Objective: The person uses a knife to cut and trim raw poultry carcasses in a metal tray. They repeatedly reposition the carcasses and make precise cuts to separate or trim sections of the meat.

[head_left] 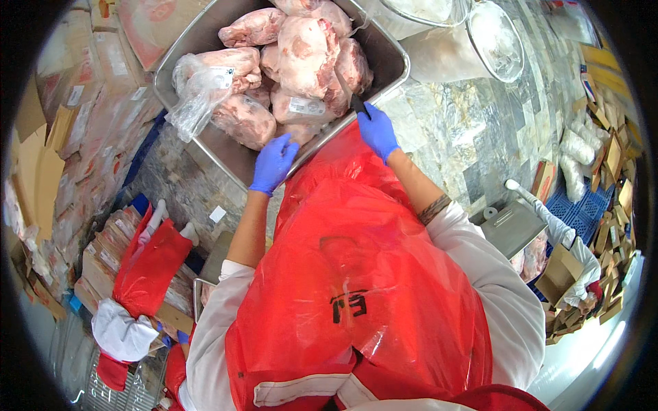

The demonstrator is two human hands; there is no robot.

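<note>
My left hand [273,162], in a blue glove, is at the near rim of a steel bin [171,103], fingers curled beside the lower meat pieces; what they grip, if anything, is unclear. My right hand [377,133], also gloved, is closed on the black handle of a knife [358,103], its blade pointing up into the bin. Large pale-pink meat pieces [305,58] fill the bin, some wrapped and labelled. A crumpled clear plastic bag [188,103] hangs over the left rim.
Clear-lined tubs [473,48] stand at upper right. Stacked boxes [103,82] line the left. A co-worker in red apron [147,267] is at lower left; another in white sleeves [582,274] is at right among cartons, by a steel bin [510,226] and blue pallet [586,202].
</note>
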